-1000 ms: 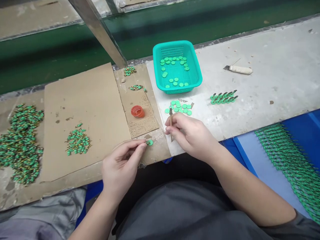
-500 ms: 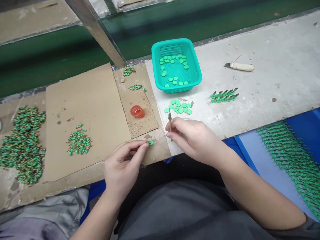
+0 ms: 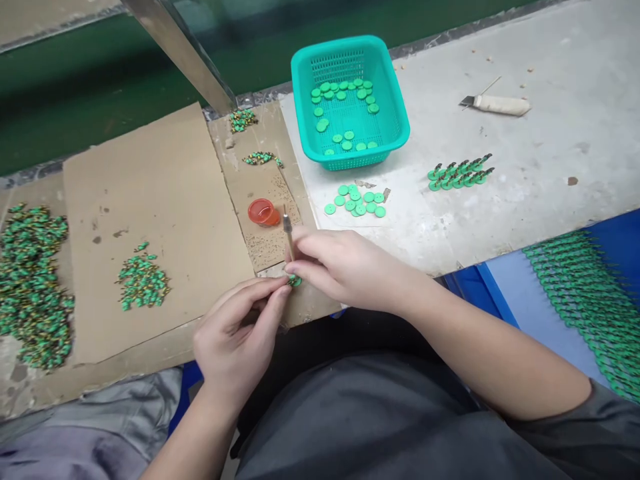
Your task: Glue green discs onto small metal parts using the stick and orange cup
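Right now, seen from the head camera, the left hand pinches a small green disc between thumb and forefinger, just above the near edge of the cardboard sheet. The right hand is closed around a thin stick tool, which stands nearly upright with its lower end down at the disc; the fingertips of both hands meet there, and the disc itself is mostly hidden by them.

Just beyond the stick sits a small orange cap on a strip of pitted cardboard. Farther back, on the grey bench, a teal basket holds scattered green discs, and a loose cluster of discs lies just in front of it. To the right is a short row of assembled green pieces, and beyond that a knife with a wrapped handle. On the cardboard to the left lie a small heap of green parts and, at the far left, a much larger heap. Strings of green pieces lie on blue sheeting at the right.
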`<state>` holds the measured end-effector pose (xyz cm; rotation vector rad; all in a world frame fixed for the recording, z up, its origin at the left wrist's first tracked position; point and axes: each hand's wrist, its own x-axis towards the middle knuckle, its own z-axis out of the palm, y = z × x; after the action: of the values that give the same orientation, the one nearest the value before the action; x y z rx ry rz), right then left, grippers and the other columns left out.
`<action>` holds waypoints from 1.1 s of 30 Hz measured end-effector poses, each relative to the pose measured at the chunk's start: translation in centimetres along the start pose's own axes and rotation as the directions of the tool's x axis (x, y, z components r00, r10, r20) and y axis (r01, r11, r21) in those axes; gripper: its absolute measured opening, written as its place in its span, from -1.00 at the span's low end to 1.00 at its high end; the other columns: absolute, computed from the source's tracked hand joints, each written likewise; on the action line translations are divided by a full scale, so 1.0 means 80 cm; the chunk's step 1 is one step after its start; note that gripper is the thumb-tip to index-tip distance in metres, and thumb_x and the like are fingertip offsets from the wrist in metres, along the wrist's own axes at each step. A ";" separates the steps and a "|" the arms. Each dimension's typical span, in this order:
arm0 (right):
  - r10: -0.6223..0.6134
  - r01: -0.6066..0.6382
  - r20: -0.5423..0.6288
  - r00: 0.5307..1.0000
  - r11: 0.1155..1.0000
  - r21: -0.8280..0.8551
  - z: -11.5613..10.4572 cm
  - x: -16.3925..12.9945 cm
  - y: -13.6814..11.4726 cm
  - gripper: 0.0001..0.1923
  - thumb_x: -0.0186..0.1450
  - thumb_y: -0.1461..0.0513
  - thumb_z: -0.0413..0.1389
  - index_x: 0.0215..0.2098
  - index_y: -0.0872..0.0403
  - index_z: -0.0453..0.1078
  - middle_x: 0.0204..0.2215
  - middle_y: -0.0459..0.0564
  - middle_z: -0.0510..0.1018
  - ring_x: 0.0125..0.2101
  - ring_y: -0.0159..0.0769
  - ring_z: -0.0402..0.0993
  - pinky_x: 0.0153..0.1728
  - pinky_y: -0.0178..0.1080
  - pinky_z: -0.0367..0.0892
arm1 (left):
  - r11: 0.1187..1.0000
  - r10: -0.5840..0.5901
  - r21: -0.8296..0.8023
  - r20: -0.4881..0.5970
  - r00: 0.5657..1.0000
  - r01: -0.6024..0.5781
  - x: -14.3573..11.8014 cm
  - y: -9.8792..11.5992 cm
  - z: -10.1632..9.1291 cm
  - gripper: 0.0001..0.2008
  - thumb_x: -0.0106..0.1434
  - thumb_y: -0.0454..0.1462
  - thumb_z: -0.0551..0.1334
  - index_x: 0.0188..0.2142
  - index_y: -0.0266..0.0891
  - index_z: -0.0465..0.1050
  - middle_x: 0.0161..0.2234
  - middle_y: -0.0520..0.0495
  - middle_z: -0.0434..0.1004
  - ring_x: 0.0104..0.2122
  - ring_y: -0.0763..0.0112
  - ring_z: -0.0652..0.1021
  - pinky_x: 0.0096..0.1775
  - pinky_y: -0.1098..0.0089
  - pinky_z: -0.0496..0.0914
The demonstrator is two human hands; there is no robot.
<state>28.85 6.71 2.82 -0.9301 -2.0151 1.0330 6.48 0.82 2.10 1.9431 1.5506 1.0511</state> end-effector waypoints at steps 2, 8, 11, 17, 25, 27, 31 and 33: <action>-0.014 0.014 0.008 1.000 1.000 0.002 0.002 0.002 0.003 -0.86 0.66 0.24 0.11 -0.12 0.01 0.42 -0.06 0.05 0.70 -0.06 -0.18 0.66 0.01 -0.18 0.51 | 1.000 -0.005 -0.004 0.001 1.000 0.005 -0.001 0.000 0.000 -0.92 0.47 -0.21 0.46 -0.11 0.03 0.79 -0.14 0.04 0.82 -0.16 0.28 0.77 -0.06 0.27 0.67; -0.041 0.041 -0.002 0.999 0.999 -0.002 0.002 0.002 0.007 -0.87 0.66 0.25 0.09 -0.09 0.02 0.43 -0.09 -0.02 0.66 -0.11 -0.23 0.62 -0.05 -0.22 0.46 | 1.000 -0.002 0.000 0.004 1.000 0.002 -0.002 0.000 0.000 -0.88 0.46 -0.25 0.47 -0.07 0.05 0.78 -0.11 0.06 0.82 -0.13 0.27 0.77 -0.04 0.25 0.67; -0.043 0.042 -0.023 0.999 0.999 -0.022 0.002 0.003 0.006 -0.82 0.67 0.21 0.11 -0.16 0.01 0.42 -0.16 -0.06 0.62 -0.20 -0.28 0.58 -0.12 -0.24 0.43 | 1.000 0.006 -0.003 0.008 1.000 -0.006 -0.002 -0.001 0.000 -0.86 0.46 -0.27 0.47 -0.07 0.07 0.78 -0.11 0.09 0.82 -0.14 0.31 0.76 -0.05 0.28 0.66; -0.034 0.033 -0.073 0.997 0.999 -0.011 0.005 0.004 0.006 -0.74 0.65 0.17 0.17 -0.24 -0.01 0.35 -0.22 -0.10 0.59 -0.28 -0.32 0.52 -0.19 -0.26 0.36 | 1.000 -0.010 -0.014 0.003 1.000 0.010 -0.002 0.001 0.001 -0.87 0.46 -0.26 0.47 -0.07 0.06 0.78 -0.11 0.08 0.82 -0.13 0.29 0.77 -0.05 0.25 0.66; -0.026 0.022 -0.038 0.999 0.995 -0.097 0.003 -0.002 0.005 -0.80 0.68 0.23 0.07 -0.15 0.01 0.39 -0.17 0.01 0.68 -0.13 -0.19 0.64 -0.10 -0.22 0.41 | 1.000 -0.014 -0.018 0.001 1.000 0.014 -0.003 0.000 0.001 -0.87 0.46 -0.25 0.48 -0.07 0.07 0.78 -0.10 0.09 0.82 -0.12 0.29 0.77 -0.04 0.27 0.65; -0.021 0.019 -0.017 1.000 0.993 -0.114 0.002 -0.002 0.004 -0.80 0.69 0.22 0.06 -0.15 0.00 0.39 -0.18 0.02 0.69 -0.12 -0.17 0.65 -0.09 -0.21 0.42 | 1.000 -0.007 -0.012 -0.001 1.000 0.007 -0.002 0.000 0.001 -0.87 0.46 -0.26 0.48 -0.07 0.06 0.78 -0.11 0.10 0.83 -0.12 0.30 0.77 -0.04 0.28 0.65; -0.025 0.026 0.017 1.000 0.994 -0.102 0.001 0.000 0.003 -0.80 0.69 0.25 0.03 -0.14 0.02 0.39 -0.15 0.05 0.68 -0.10 -0.16 0.65 -0.07 -0.19 0.45 | 1.000 0.006 0.000 0.003 1.000 -0.006 -0.002 -0.001 0.000 -0.88 0.46 -0.27 0.47 -0.07 0.04 0.78 -0.10 0.08 0.83 -0.12 0.29 0.77 -0.04 0.27 0.66; -0.025 0.028 0.030 0.999 0.996 -0.088 0.001 0.000 0.003 -0.80 0.69 0.25 0.02 -0.13 0.02 0.39 -0.13 0.05 0.68 -0.09 -0.16 0.65 -0.05 -0.19 0.46 | 1.000 0.017 0.006 0.006 1.000 -0.017 -0.002 -0.001 0.000 -0.86 0.46 -0.28 0.47 -0.06 0.05 0.77 -0.09 0.08 0.83 -0.12 0.29 0.77 -0.04 0.27 0.66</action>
<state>28.84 6.79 2.59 -0.9362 -2.1067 0.9547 6.41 0.67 1.96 1.9651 1.5389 1.0476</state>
